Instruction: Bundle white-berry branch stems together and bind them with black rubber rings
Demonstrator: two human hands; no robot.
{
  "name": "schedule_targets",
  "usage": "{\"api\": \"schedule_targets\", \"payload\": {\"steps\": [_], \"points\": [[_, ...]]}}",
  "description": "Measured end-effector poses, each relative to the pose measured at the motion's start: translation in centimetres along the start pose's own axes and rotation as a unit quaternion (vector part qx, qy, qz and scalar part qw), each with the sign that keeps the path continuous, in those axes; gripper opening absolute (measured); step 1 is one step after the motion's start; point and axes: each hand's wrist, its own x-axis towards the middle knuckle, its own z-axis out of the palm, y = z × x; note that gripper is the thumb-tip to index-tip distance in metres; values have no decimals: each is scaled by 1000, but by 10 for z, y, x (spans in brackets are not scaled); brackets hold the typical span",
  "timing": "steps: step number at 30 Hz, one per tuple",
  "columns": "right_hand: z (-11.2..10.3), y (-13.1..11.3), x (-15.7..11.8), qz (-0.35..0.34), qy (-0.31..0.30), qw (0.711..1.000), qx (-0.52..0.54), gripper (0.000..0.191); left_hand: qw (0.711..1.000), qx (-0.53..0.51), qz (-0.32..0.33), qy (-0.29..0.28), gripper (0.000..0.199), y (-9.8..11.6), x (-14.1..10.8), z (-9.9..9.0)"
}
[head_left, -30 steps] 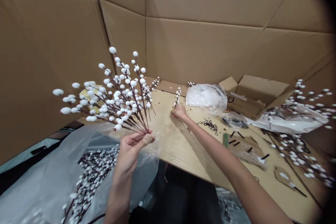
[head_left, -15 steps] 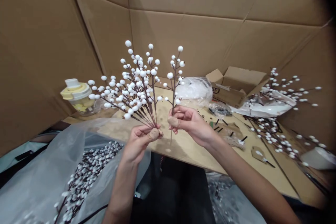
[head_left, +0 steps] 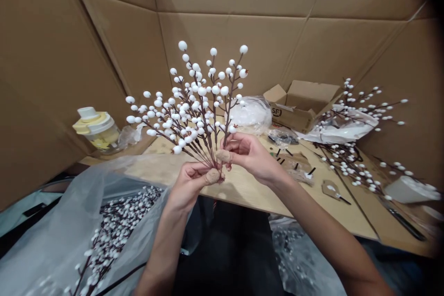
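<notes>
My left hand (head_left: pixel 194 184) pinches the lower stems of a fanned bunch of white berry branches (head_left: pixel 189 111), whose berries spread up and to the left. Close beside it, my right hand (head_left: pixel 244 155) is closed on a single white berry branch (head_left: pixel 233 88), held nearly upright at the bunch's right side. The lower end of that branch reaches the gathered stems at my left fingertips. Both thumbs have tan coverings on their tips. The hands are over the front edge of the wooden table (head_left: pixel 163 169).
An open plastic bag of berry branches (head_left: pixel 128 222) lies at the lower left. A yellow-lidded container (head_left: pixel 99 129) stands at the back left. Further right are a cardboard box (head_left: pixel 298 106), wrapped white material (head_left: pixel 251 113), more berry branches (head_left: pixel 350 162), a white roll (head_left: pixel 411 189) and a black-handled tool (head_left: pixel 404 222).
My right hand has brought the single branch left against the bunch, so its stem now meets the others. The view has shifted slightly to the right.
</notes>
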Motion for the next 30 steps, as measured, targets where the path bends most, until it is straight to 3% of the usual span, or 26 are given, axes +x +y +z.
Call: {"api": "schedule_targets", "payload": {"steps": [7,17,24,30], "points": [[-2,-3,-4,-32,10,998,-57,40,999,22,-13,23,19,2,-1,9],[-4,8,-9,-35,44,992,-111,38,997,66,12,28,11,-6,-3,4],[-14,5,-2,-8,-51,991,-123,38,999,39,-13,7,16,-5,1,8],[-17,6,4,-1,-77,985,-153,35,999,29,-17,10,15,-12,3,2]]}}
